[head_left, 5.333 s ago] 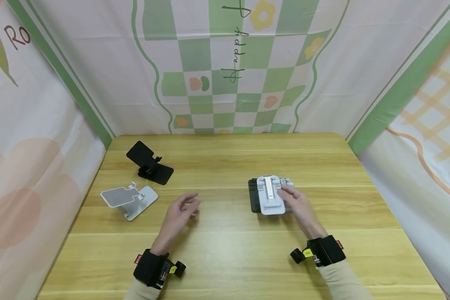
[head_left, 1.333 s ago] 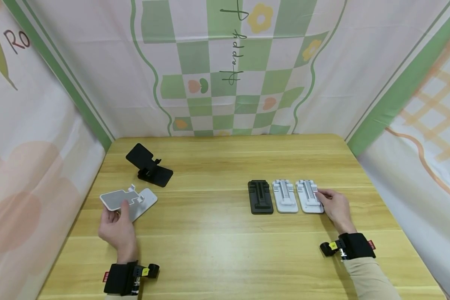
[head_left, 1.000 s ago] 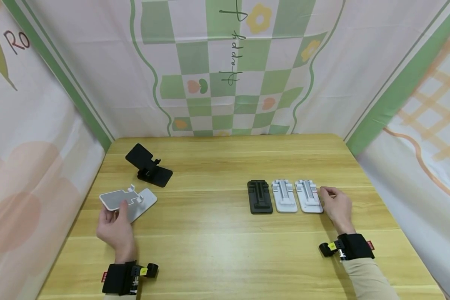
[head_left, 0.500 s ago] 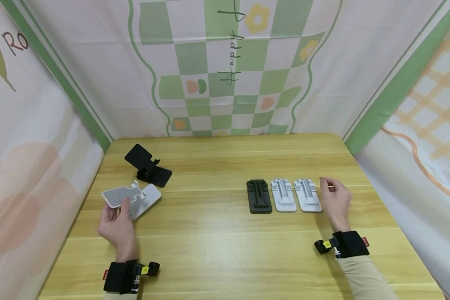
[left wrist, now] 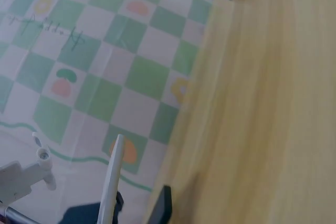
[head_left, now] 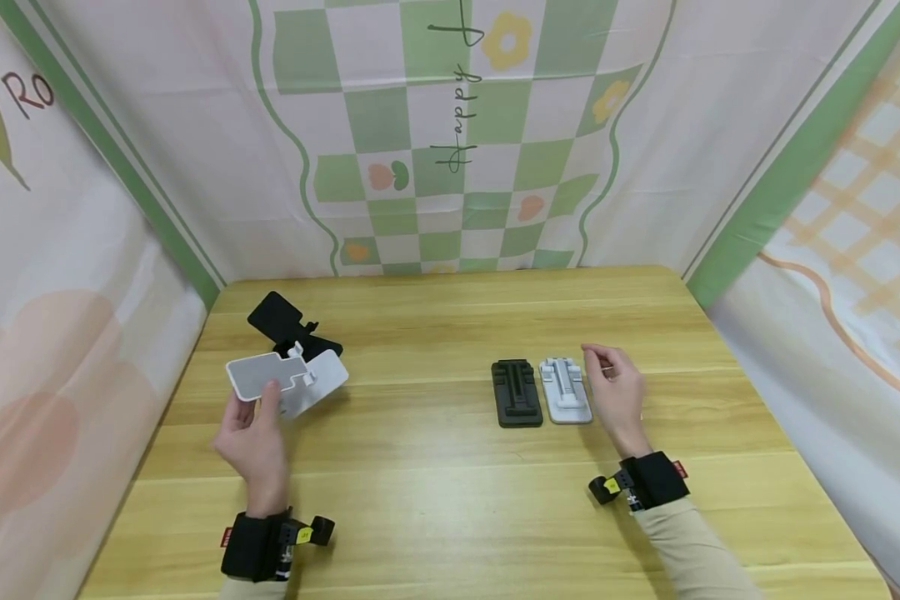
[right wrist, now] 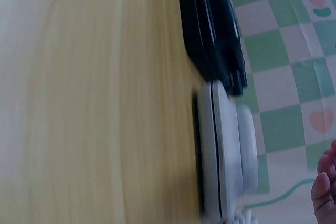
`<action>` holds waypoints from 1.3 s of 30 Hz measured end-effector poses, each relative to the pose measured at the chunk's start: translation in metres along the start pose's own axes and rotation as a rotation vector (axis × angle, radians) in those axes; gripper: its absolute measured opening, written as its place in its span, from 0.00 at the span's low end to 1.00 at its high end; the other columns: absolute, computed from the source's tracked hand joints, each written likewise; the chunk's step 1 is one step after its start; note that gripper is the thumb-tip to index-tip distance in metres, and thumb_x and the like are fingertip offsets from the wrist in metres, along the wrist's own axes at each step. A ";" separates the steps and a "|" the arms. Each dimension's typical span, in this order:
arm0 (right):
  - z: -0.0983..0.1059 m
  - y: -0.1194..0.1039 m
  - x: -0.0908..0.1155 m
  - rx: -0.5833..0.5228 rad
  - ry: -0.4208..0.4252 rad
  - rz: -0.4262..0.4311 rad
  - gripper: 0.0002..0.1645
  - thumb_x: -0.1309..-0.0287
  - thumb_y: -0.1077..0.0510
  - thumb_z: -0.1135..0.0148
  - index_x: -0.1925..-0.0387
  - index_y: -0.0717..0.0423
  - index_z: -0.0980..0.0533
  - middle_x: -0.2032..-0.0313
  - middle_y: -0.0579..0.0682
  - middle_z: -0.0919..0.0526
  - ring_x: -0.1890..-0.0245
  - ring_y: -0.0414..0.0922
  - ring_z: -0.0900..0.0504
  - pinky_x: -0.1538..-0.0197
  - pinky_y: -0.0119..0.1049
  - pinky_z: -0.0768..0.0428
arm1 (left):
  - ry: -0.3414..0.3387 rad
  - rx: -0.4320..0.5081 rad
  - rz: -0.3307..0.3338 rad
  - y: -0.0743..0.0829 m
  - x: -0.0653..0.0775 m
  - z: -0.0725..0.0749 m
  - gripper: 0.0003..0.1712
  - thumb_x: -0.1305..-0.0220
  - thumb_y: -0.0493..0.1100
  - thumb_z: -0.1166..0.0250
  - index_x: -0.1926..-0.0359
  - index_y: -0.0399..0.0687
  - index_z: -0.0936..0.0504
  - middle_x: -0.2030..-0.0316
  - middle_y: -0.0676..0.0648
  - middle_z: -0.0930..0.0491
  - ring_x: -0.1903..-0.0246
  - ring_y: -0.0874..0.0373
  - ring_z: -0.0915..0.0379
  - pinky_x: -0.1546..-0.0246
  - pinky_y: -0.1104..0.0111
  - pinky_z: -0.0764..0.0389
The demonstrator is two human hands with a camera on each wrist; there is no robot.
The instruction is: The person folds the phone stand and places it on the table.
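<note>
In the head view my left hand [head_left: 255, 450] pinches the tilted upper plate of an unfolded white phone stand [head_left: 258, 375], which has a grey pad. Its base overlaps the unfolded black phone stand [head_left: 276, 315] behind it. Part of the white stand also shows at the lower left of the left wrist view. My right hand [head_left: 618, 400] is just right of a folded white phone stand [head_left: 566, 392], fingers loosely curled with nothing seen between them. It covers nearly all of another folded white stand. Left of these lies a folded black phone stand [head_left: 517, 393].
The wooden table [head_left: 435, 517] stretches between and in front of the hands. A checkered curtain [head_left: 450, 192] hangs along its back edge, with more printed cloth on both sides. Each wrist wears a black strap with a small camera.
The folded stands, stacked earlier, now lie in a row. My left hand took hold of the white stand and has lifted it rightward. My right hand let go of the rightmost stand and moved left.
</note>
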State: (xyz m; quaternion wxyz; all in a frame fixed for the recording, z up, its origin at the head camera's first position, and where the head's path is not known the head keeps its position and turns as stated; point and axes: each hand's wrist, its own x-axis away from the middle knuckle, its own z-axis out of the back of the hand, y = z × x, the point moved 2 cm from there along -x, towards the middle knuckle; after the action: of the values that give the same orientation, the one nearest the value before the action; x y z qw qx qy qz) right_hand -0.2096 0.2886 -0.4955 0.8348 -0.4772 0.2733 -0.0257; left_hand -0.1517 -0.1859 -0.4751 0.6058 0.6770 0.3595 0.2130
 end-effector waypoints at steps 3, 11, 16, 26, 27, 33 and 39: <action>-0.012 -0.007 0.004 -0.058 -0.048 0.018 0.14 0.26 0.59 0.41 0.48 0.65 0.17 0.57 0.59 0.16 0.64 0.30 0.24 0.63 0.19 0.27 | -0.025 -0.010 -0.003 0.006 0.003 -0.007 0.24 0.36 0.40 0.26 0.40 0.43 0.15 0.43 0.41 0.16 0.40 0.56 0.21 0.33 0.61 0.25; -0.041 -0.030 0.017 -0.159 -0.187 0.022 0.16 0.24 0.58 0.43 0.45 0.65 0.19 0.52 0.64 0.16 0.57 0.48 0.18 0.57 0.20 0.25 | -0.060 -0.012 -0.033 0.015 0.011 -0.025 0.21 0.36 0.40 0.26 0.43 0.41 0.14 0.45 0.41 0.14 0.43 0.59 0.18 0.31 0.58 0.27; -0.056 -0.041 0.021 -0.231 -0.289 -0.065 0.18 0.23 0.57 0.44 0.42 0.65 0.21 0.49 0.66 0.16 0.53 0.59 0.17 0.56 0.21 0.21 | -0.093 -0.002 -0.012 0.016 0.017 -0.034 0.21 0.36 0.42 0.26 0.42 0.42 0.14 0.44 0.42 0.15 0.41 0.58 0.20 0.30 0.54 0.28; -0.082 -0.053 0.032 -0.355 -0.517 -0.135 0.19 0.23 0.61 0.45 0.40 0.70 0.24 0.49 0.71 0.18 0.54 0.65 0.19 0.55 0.32 0.16 | -0.223 -0.004 -0.013 0.018 0.030 -0.049 0.22 0.34 0.41 0.27 0.41 0.40 0.15 0.41 0.41 0.17 0.38 0.55 0.22 0.40 0.67 0.21; -0.084 -0.054 0.033 -0.366 -0.541 -0.132 0.19 0.23 0.59 0.45 0.40 0.69 0.23 0.49 0.71 0.18 0.55 0.64 0.18 0.55 0.34 0.16 | -0.240 -0.004 -0.007 0.018 0.032 -0.051 0.22 0.34 0.41 0.27 0.41 0.39 0.15 0.41 0.41 0.17 0.38 0.55 0.22 0.42 0.70 0.20; -0.097 -0.061 0.041 -0.430 -0.687 -0.156 0.23 0.22 0.54 0.45 0.37 0.66 0.24 0.49 0.67 0.17 0.57 0.65 0.17 0.52 0.42 0.15 | -0.374 -0.012 -0.031 0.020 0.037 -0.058 0.23 0.35 0.37 0.28 0.40 0.34 0.17 0.40 0.38 0.19 0.38 0.52 0.22 0.49 0.77 0.19; -0.108 -0.063 0.047 -0.511 -0.803 -0.185 0.26 0.19 0.53 0.51 0.36 0.70 0.27 0.46 0.71 0.19 0.55 0.64 0.15 0.49 0.39 0.15 | -0.493 -0.018 -0.032 0.023 0.043 -0.063 0.22 0.36 0.34 0.27 0.42 0.33 0.16 0.43 0.36 0.17 0.42 0.57 0.20 0.49 0.75 0.18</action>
State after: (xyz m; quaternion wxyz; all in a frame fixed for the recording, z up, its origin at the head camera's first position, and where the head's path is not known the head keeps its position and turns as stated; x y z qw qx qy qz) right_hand -0.2075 0.1554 -0.5070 0.7247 -0.6614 -0.1166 0.1542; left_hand -0.1640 -0.1117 -0.4485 0.6844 0.6974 0.2097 0.0350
